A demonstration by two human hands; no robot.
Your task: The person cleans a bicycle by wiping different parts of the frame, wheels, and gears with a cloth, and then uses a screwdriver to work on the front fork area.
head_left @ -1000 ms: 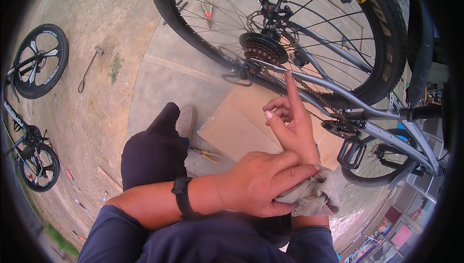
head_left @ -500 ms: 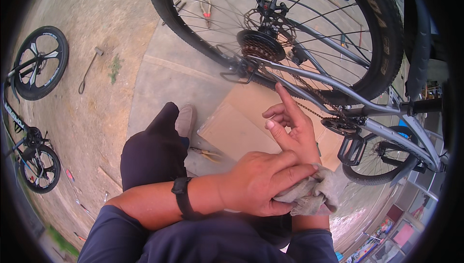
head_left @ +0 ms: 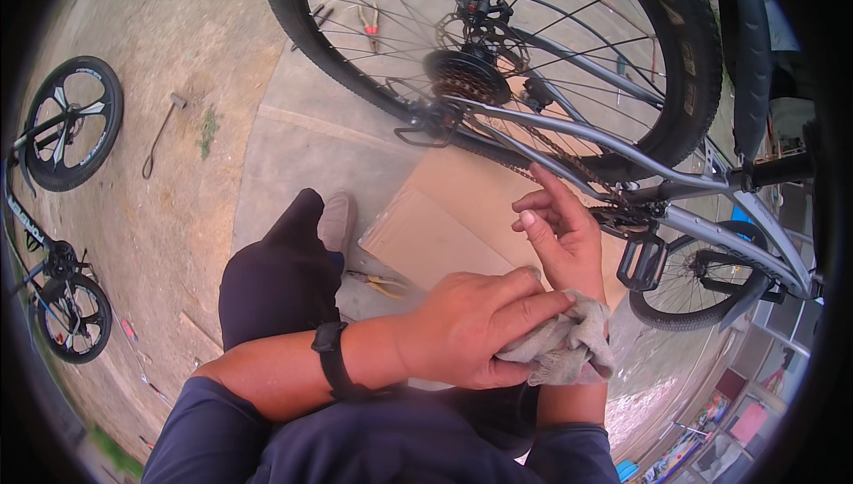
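My left hand point(head_left: 471, 328), a dark band on its wrist, is closed on a crumpled grey rag point(head_left: 573, 342) and presses it against my right wrist. My right hand point(head_left: 564, 231) is empty; its index finger is stretched out, the thumb stands apart and the other fingers are partly bent. Beyond it is a silver-grey bicycle frame point(head_left: 569, 135) with its rear wheel point(head_left: 702, 66), sprocket cassette point(head_left: 462, 84) and chain point(head_left: 551, 148). A black pedal point(head_left: 641, 262) sits just right of my right hand.
Cardboard point(head_left: 435, 226) lies on the ground below the bicycle. Yellow-handled pliers point(head_left: 382, 283) lie near my foot, and red-handled pliers point(head_left: 370, 31) lie behind the wheel. A hammer-like tool point(head_left: 163, 133) and another bicycle point(head_left: 62, 257) are at left. Shelves point(head_left: 737, 422) stand at lower right.
My right hand has shifted slightly right and down in the picture, and the rag has risen slightly with my left hand. The bicycle sits a little further left in view.
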